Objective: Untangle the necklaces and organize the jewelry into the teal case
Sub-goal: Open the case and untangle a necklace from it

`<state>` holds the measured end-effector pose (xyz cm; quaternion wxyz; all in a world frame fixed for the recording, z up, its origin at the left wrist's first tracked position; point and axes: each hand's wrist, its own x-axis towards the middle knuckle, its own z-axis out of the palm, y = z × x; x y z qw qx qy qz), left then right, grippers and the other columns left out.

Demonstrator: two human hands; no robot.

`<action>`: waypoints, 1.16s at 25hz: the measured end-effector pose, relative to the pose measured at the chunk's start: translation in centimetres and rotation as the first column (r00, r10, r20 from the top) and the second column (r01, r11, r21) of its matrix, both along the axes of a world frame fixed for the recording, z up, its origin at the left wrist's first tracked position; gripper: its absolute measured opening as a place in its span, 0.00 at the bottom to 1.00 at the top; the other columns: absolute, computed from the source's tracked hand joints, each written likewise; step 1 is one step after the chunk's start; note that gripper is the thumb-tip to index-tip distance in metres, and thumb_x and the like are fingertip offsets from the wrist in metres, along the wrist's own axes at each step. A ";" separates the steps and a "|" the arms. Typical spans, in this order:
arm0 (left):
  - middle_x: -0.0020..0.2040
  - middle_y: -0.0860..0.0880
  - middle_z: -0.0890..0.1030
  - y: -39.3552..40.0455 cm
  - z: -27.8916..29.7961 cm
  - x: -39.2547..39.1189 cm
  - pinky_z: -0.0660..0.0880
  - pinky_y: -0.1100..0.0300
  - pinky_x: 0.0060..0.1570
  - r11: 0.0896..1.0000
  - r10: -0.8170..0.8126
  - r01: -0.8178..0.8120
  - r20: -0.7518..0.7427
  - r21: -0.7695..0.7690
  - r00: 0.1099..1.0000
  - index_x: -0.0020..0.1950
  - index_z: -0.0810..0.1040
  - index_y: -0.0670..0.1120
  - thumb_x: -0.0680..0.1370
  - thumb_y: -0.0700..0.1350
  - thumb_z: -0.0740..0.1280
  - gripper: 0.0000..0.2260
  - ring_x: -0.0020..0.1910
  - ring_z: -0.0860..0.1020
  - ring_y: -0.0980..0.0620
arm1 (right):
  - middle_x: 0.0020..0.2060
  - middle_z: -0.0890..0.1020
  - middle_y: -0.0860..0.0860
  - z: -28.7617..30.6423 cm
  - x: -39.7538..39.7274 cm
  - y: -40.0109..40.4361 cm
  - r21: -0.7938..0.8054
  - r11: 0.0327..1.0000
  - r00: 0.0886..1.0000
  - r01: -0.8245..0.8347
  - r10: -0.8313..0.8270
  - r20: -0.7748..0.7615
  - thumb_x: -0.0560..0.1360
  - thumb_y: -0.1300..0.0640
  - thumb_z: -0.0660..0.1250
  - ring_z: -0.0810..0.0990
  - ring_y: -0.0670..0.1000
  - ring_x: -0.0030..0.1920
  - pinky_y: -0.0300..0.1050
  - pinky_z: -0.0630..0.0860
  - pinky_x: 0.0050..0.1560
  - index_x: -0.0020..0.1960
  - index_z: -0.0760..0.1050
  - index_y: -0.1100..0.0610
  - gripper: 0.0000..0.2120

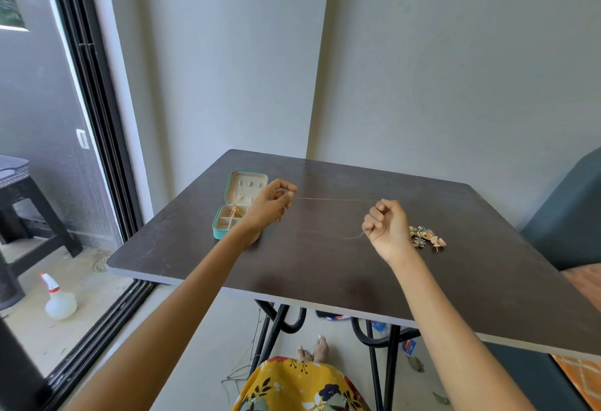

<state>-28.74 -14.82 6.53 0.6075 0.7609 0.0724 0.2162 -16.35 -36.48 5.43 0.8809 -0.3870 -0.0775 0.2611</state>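
A person is sitting at a dark table, a yellow flowered skirt covering the lap and bare feet showing on the floor beneath the tabletop. Both arms are reaching forward over the table. The right hand is hovering above the surface with its fingers curled into a fist, clasping one end of a thin chain. The left hand is lifting the other end, thumb and forefinger pinching it, so the chain is stretching taut between the two hands in the air; a faint strand is also trailing across the tabletop below them. Just beside the right wrist, a small heap of jewelry is lying on the table. Behind the left hand, the teal case is sitting open near the table's left edge, its lid leaning back, something gold resting in one compartment. Off to the left, a spray bottle is standing on the floor past the sliding-door track.
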 end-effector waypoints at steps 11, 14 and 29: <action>0.39 0.46 0.74 -0.9 8.4 3.3 0.69 0.64 0.30 0.996 -0.091 0.092 0.142 0.000 0.986 0.56 0.71 0.41 0.80 0.33 0.56 0.08 0.29 0.69 0.54 | 0.20 0.68 0.48 -4.0 0.8 1.0 -0.252 0.967 0.998 -0.028 0.010 -0.070 0.77 0.58 0.62 0.67 0.45 0.21 0.42 0.73 0.38 0.33 0.68 0.56 0.14; 0.39 0.48 0.76 -2.2 10.8 4.9 0.68 0.64 0.30 0.978 -0.152 0.138 0.078 0.158 0.985 0.54 0.71 0.43 0.80 0.34 0.57 0.07 0.29 0.69 0.54 | 0.23 0.72 0.49 -4.5 0.6 1.7 -0.265 0.963 0.996 -0.050 0.027 -0.090 0.77 0.58 0.62 0.72 0.46 0.23 0.44 0.75 0.42 0.35 0.71 0.57 0.12; 0.39 0.48 0.79 -3.8 13.9 8.5 0.66 0.68 0.28 0.870 -0.287 0.325 -0.155 0.371 0.945 0.53 0.71 0.44 0.79 0.36 0.60 0.05 0.29 0.68 0.55 | 0.41 0.84 0.52 4.7 3.1 3.7 -0.259 0.965 0.903 0.031 0.084 0.422 0.77 0.55 0.63 0.83 0.51 0.46 0.40 0.80 0.48 0.50 0.80 0.55 0.08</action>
